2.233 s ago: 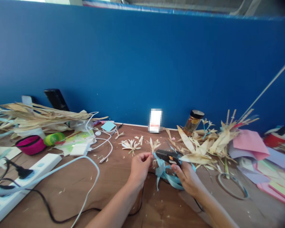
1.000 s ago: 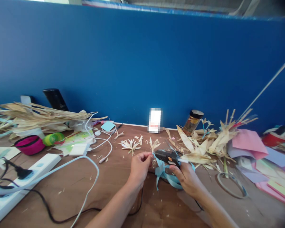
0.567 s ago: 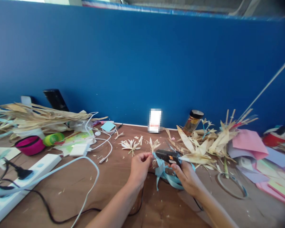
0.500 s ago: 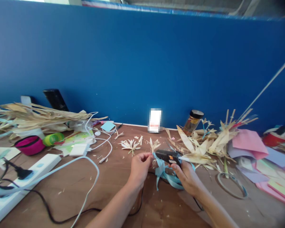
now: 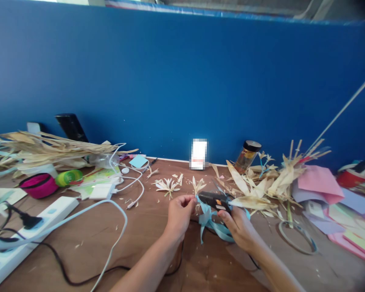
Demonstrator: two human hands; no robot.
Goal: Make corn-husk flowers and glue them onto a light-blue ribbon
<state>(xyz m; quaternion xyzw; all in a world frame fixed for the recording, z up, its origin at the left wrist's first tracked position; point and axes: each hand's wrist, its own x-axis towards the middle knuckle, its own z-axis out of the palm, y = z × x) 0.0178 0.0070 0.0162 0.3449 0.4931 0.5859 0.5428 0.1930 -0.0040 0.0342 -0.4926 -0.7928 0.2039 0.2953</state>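
Observation:
My right hand (image 5: 239,229) is wrapped round a black glue gun (image 5: 214,200), whose nozzle points left at the fingertips of my left hand (image 5: 181,211). Those left fingers are pinched together at the base of a pale dried-husk flower (image 5: 198,185), which stands just above them. The exact grip point is partly hidden by the fingers. Light blue ribbon (image 5: 207,219) hangs in loops below the gun, beside both hands. Another husk flower (image 5: 168,185) lies on the table to the left.
Dried husks (image 5: 261,190) and a lidded jar (image 5: 247,156) stand behind on the right, near a tape ring (image 5: 298,238) and coloured paper (image 5: 320,182). At left lie a power strip (image 5: 53,215), cables, a pink pouch (image 5: 38,185) and a husk bundle (image 5: 57,150). A blue partition (image 5: 170,81) closes the back.
Almost nothing differs. Both hands, the glue gun and the flower hold nearly the same positions; my right thumb has shifted very slightly left.

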